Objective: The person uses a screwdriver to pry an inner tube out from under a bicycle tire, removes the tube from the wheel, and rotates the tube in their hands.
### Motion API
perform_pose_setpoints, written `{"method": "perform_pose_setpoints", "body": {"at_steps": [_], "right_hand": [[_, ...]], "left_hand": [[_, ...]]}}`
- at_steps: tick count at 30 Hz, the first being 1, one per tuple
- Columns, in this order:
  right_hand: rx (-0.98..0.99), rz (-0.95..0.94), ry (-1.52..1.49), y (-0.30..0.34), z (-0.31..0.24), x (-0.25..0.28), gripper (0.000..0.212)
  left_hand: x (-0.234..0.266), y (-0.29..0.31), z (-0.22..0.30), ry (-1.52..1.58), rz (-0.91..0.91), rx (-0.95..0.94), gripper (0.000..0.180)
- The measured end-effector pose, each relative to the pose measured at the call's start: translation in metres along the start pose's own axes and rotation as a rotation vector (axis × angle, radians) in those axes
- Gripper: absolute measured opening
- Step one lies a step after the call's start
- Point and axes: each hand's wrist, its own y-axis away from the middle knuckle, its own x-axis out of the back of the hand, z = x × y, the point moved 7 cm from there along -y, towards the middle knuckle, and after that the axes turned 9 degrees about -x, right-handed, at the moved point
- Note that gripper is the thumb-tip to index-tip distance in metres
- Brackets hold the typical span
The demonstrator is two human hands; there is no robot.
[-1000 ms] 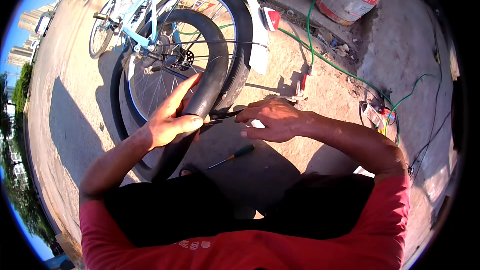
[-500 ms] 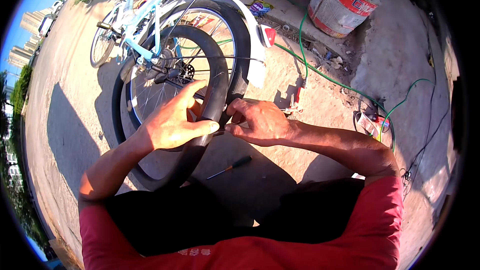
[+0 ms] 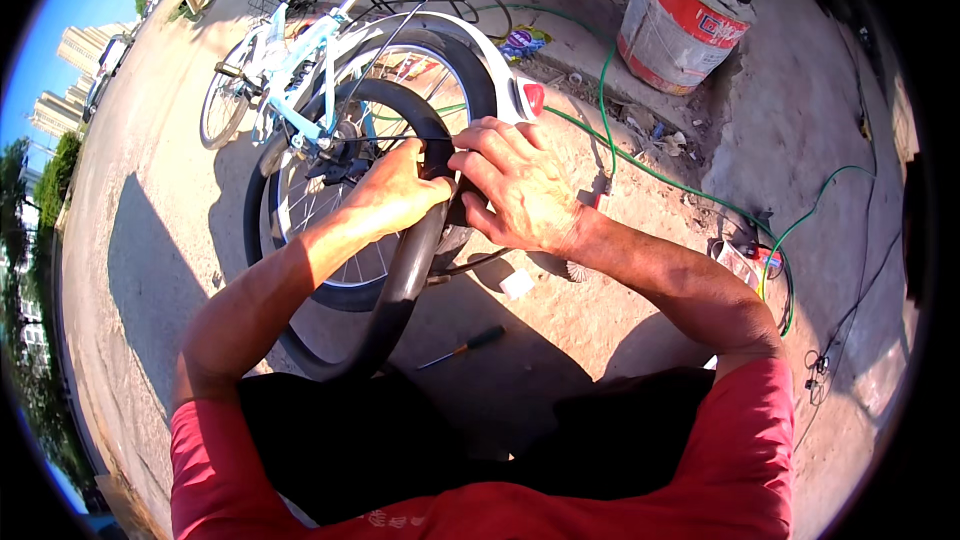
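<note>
A swollen black inner tube [image 3: 405, 280] stands as a big loop in front of the rear wheel [image 3: 482, 80] of a light blue bicycle [image 3: 318, 52]. My left hand [image 3: 392, 196] grips the tube's right side, its thumb across the near face. Close beside it, my right hand [image 3: 520, 188] has its curled fingers on the same stretch of tube from the right. The fingertips of that hand are partly hidden, and so is whatever lies under them. Below the hands, a screwdriver [image 3: 486, 337] with a dark handle lies on the shaded ground.
At the upper right stands a red and white bucket [image 3: 680, 35] with tools in it. A green hose [image 3: 690, 180] runs across the ground on the right, past litter and thin dark cables. A small white piece [image 3: 518, 284] lies just beyond the screwdriver.
Both hands have moved farther up the tube. My right hand has gone from a pinch beside the tube to fingers laid over it. My left hand has closed more around it.
</note>
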Motion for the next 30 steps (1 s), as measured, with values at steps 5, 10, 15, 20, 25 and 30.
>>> {"method": "perform_pose_setpoints", "body": {"at_steps": [5,10,15,20,25,30], "right_hand": [[-0.015,0.012,0.202,-0.006,0.043,-0.037,0.043],[-0.073,-0.042,0.232,-0.009,0.060,-0.040,0.041],[-0.047,-0.031,0.280,-0.010,0.056,-0.038,0.032],[-0.041,-0.026,0.291,-0.012,0.051,-0.039,0.033],[-0.038,-0.026,0.281,-0.013,0.045,-0.036,0.030],[-0.060,-0.040,0.255,-0.017,0.032,-0.029,0.034]], "left_hand": [[-0.007,0.015,-0.001,0.177,-0.026,-0.041,0.049],[-0.014,0.056,0.011,0.339,0.010,-0.105,0.046],[0.013,0.090,-0.006,0.644,0.030,0.035,0.064],[0.041,0.104,-0.056,0.806,-0.053,-0.001,0.067],[0.051,0.105,-0.074,0.900,-0.068,-0.031,0.069],[0.053,0.102,-0.078,0.991,-0.124,-0.076,0.069]]}}
